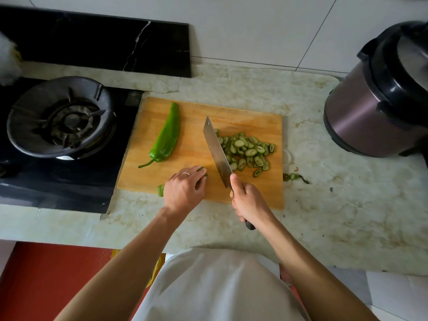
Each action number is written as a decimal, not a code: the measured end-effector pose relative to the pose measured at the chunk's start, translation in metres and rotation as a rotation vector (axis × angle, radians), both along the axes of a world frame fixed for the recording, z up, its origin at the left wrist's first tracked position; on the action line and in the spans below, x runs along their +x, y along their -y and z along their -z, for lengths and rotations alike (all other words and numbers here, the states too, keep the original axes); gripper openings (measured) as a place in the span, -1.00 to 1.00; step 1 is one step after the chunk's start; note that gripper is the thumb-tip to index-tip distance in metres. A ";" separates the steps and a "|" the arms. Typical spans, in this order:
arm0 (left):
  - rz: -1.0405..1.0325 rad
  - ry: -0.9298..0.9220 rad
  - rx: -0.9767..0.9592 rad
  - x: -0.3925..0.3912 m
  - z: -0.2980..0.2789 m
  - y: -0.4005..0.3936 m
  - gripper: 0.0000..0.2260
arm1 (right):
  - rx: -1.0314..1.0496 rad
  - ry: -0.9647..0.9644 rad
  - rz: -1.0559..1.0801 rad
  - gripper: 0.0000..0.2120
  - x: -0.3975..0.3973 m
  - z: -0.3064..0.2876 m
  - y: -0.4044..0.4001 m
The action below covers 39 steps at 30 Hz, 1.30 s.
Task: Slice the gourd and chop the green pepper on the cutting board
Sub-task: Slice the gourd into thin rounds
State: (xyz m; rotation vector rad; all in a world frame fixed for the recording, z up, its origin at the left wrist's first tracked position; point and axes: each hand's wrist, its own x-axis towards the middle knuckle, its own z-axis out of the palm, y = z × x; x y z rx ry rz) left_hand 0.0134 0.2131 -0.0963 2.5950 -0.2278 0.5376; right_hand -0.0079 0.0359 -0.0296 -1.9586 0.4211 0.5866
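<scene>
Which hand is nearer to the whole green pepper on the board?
Left. The left hand holds the gourd just below the green pepper; the right hand grips the knife farther right.

The cutting board [243,117] is pale wood with a matt, faintly stained face. The cleaver [216,152] has a brushed metal blade with a dull sheen and a dark, smooth handle. The green pepper [165,137] has glossy, smooth skin; the gourd slices [247,149] look matt, with darker rough rinds. The counter [324,205] is mottled, marble-like stone, worn and blotchy. The stove [58,181] top is glossy black glass, its burner ring [61,117] dull dark metal. The pressure cooker [361,117] has a satin metallic body with glossy black plastic trim.
</scene>
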 end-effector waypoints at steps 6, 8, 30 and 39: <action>-0.045 -0.179 0.009 -0.002 -0.008 -0.002 -0.75 | 0.025 0.023 -0.049 -0.45 -0.006 -0.009 0.003; -0.014 -0.157 -0.013 -0.002 -0.005 0.000 -0.78 | 0.033 0.037 -0.057 -0.45 -0.008 -0.012 0.002; 0.014 -0.031 0.033 -0.002 0.007 0.008 -0.74 | -0.118 0.070 -0.223 -0.36 -0.016 -0.020 -0.001; -0.004 -0.037 0.026 0.000 0.006 0.008 -0.77 | -0.118 0.084 -0.210 -0.47 -0.005 -0.011 -0.015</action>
